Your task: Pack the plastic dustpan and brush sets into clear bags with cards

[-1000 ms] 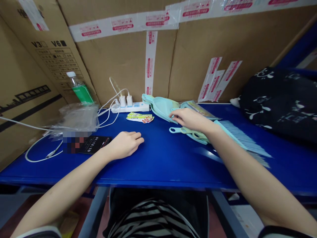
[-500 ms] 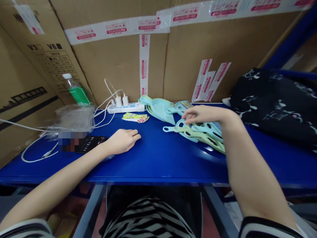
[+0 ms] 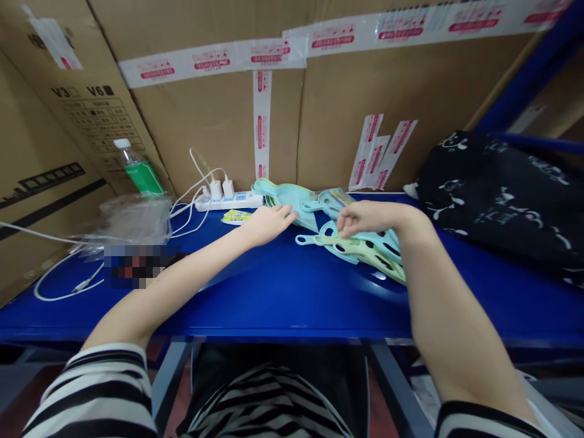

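Note:
My left hand [image 3: 270, 224] reaches over the table with its fingers stretched out and apart. Its fingertips are at the near edge of the light blue dustpans [image 3: 292, 196]; whether they touch I cannot tell. My right hand [image 3: 364, 216] is bent down over a pile of slotted scoops, its fingers pinched together at a light blue scoop [image 3: 327, 230]. A pale green slotted scoop [image 3: 360, 248] lies just below those fingertips. The exact grip is partly hidden. Behind the pile lies another light blue scoop [image 3: 325, 202], partly beneath a clear wrapper.
On the left are a power strip [image 3: 246, 199] with white cables, a green-labelled bottle [image 3: 143, 173], clear plastic bags [image 3: 137, 219] and a partly blurred phone. A yellow-green packet [image 3: 235, 217] lies by the strip. A black patterned bag [image 3: 497, 201] sits right. Cardboard [image 3: 219, 121] stands behind the blue table [image 3: 274, 298].
My left hand has moved right and away from me, from beside the phone to the dustpans. My right hand's fingers have lowered and pinched together at the scoop pile.

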### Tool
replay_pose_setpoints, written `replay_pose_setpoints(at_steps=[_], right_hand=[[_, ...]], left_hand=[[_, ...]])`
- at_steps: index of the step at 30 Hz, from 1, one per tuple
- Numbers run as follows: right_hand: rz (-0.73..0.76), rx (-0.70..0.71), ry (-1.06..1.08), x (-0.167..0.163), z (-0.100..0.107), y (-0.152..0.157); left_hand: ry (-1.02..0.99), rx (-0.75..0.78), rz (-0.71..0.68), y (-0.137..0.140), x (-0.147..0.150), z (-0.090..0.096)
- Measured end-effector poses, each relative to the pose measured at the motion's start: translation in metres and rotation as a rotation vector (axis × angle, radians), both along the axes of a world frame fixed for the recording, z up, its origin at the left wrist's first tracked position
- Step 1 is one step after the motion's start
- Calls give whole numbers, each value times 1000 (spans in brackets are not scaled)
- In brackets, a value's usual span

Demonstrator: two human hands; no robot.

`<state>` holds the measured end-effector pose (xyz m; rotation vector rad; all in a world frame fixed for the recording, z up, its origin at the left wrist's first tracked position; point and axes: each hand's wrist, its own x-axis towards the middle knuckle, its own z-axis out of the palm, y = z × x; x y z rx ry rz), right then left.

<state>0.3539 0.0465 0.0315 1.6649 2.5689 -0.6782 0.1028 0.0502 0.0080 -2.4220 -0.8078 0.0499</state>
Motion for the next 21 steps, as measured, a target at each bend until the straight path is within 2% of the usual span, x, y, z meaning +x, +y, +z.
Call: replay_pose_setpoints(at_steps=[4,8,14,21], right_hand=[[1,155,82,-13,2,-1],[18,244,117,-31,0,-3],[11,180,14,-33,1,-6],[-5,136,-148,-23,-2,-1]], left_hand=[[51,-22,19,8,13,4],[54,8,3,10,7,5],[-12,144,-65,-1,-33,1],[-44,244,-124,-34,-78,-9]])
